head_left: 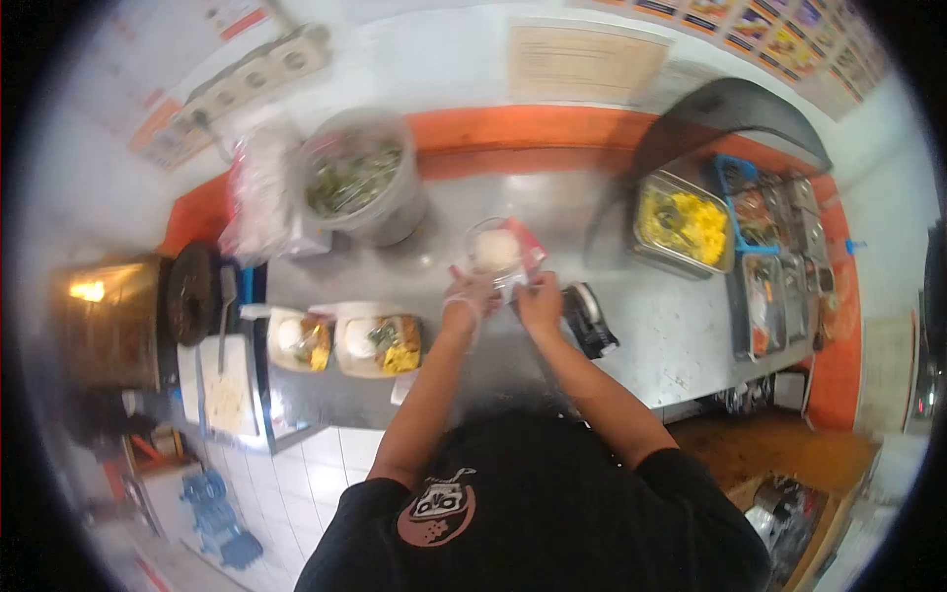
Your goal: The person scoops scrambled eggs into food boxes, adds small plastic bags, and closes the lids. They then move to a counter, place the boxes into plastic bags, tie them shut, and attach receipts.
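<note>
Head view, looking down: both hands meet over the middle of the metal counter (671, 340), at a small round container (495, 249) with white food in it and a red-and-white wrapper (534, 253) beside it. The left hand (473, 295), apparently in a thin clear glove, has its fingers bent in at the container's near side; the right hand (539, 299) is curled near the wrapper's lower end. Blur hides how firmly either one grips, so I cannot tell. Working centrally, straight ahead of the body, probably keeps both forearms free and level. Two filled food trays, the outer (286, 363) and the inner (347, 369), stand side by side to the left near the front edge, likely for easy reach. A tub of greens (393, 219) limits movement at the back left, and the orange band (523, 128) marks the rear limit. Rightward, a black-and-white object (590, 321) lies just beside the right forearm; beyond it, open metal runs toward the pan of yellow food (691, 262).
</note>
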{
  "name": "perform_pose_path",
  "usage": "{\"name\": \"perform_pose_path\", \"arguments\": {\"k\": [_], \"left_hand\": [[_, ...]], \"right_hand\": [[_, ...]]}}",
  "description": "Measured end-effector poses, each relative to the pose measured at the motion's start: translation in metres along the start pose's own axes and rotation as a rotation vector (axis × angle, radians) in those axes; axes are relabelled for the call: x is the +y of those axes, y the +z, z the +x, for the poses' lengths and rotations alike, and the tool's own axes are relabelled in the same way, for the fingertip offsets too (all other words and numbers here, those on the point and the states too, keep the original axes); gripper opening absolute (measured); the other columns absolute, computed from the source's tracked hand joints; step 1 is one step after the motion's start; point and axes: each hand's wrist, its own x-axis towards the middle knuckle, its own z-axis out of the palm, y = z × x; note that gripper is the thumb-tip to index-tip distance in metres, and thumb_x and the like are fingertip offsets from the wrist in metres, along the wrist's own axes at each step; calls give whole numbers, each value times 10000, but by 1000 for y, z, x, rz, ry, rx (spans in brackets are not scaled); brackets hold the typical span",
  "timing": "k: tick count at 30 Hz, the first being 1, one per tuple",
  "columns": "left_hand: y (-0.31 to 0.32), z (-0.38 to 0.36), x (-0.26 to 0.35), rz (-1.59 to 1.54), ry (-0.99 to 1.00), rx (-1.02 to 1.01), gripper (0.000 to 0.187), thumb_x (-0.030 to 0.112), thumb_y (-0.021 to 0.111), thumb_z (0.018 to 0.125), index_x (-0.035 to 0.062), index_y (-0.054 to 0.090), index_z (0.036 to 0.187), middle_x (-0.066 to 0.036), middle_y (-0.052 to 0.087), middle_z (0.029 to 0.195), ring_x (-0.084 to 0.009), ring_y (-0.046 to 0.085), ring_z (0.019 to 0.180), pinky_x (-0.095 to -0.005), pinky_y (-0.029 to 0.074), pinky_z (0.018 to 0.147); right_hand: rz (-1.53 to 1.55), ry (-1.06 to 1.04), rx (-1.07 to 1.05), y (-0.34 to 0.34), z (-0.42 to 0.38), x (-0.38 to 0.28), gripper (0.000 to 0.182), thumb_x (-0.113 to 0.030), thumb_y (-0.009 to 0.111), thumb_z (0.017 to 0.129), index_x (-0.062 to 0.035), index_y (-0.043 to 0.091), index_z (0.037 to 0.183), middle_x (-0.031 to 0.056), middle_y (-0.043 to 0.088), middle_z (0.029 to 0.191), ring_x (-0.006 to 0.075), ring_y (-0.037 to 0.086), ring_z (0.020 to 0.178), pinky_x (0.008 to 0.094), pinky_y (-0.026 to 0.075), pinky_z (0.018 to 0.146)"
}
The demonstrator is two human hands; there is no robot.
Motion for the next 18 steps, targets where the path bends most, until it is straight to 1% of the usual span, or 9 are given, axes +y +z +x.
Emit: {"name": "perform_pose_path", "arguments": {"k": [2, 5, 6, 7, 9, 10, 12, 14, 18], "left_hand": [[-13, -25, 4, 320, -12, -60, 267, 226, 569, 878, 12, 576, 1037, -96, 649, 842, -196, 634, 684, -296, 501, 645], [-31, -75, 7, 378, 110, 134, 274, 255, 593, 857, 23, 628, 998, -99, 652, 783, -181, 624, 589, -309, 505, 601], [-47, -89, 7, 460, 161, 173, 231, 208, 564, 850, 47, 638, 997, -139, 660, 820, -207, 651, 641, -341, 505, 624], [-71, -88, -6, 581, 358, 327, 225, 183, 543, 853, 63, 643, 1015, -146, 662, 822, -235, 652, 673, -356, 504, 647], [-119, -97, -7, 756, 648, 604, 250, 132, 520, 844, 82, 636, 1060, -149, 665, 867, -290, 648, 767, -382, 500, 703], [-137, -108, 7, 808, 738, 734, 278, 105, 520, 831, 84, 624, 1088, -145, 666, 910, -317, 642, 830, -392, 497, 735], [-160, -130, 37, 1286, 870, 979, 350, 80, 532, 795, 84, 588, 1141, -135, 636, 1046, -327, 618, 924, -405, 489, 772], [-187, -123, 52, 1279, 911, 882, 380, 85, 534, 789, 89, 572, 1167, -136, 612, 1097, -332, 610, 921, -411, 489, 769], [-224, -114, 50, 1461, 1119, 723, 423, 104, 553, 778, 101, 558, 1200, -149, 567, 1178, -331, 596, 867, -409, 492, 759]], "right_hand": [[-151, -279, 225, -17, -15, -23, 247, -92, 662, 733, -16, 511, 913, 128, 586, 866, 259, 567, 768, 373, 448, 708], [154, -111, -13, -28, -40, -60, 207, -28, 623, 748, -11, 524, 929, 106, 584, 909, 213, 548, 701, 350, 444, 649], [278, -125, -124, -23, -50, -66, 244, 8, 616, 747, -9, 550, 981, 99, 584, 978, 185, 556, 683, 321, 449, 616], [284, -118, -132, -17, -58, -79, 244, 8, 616, 747, -9, 550, 981, 99, 584, 978, 185, 556, 683, 321, 449, 616], [544, -116, -412, 2, -67, -107, 305, -18, 648, 737, -8, 570, 1032, 100, 605, 966, 191, 563, 660, 318, 461, 604], [471, -144, -469, 12, -69, -118, 274, -16, 648, 739, -6, 590, 1007, 107, 614, 944, 203, 575, 668, 317, 470, 621], [394, -173, -524, 39, -73, -125, 243, -14, 648, 741, -3, 610, 981, 113, 623, 922, 215, 587, 675, 317, 480, 638], [216, -443, -321, 78, -77, -108, 159, -9, 648, 745, 5, 633, 903, 131, 624, 870, 241, 610, 694, 324, 491, 652], [237, -314, -262, 76, -88, -111, 94, 6, 640, 748, 12, 642, 842, 136, 620, 869, 258, 627, 752, 333, 501, 672]]}}
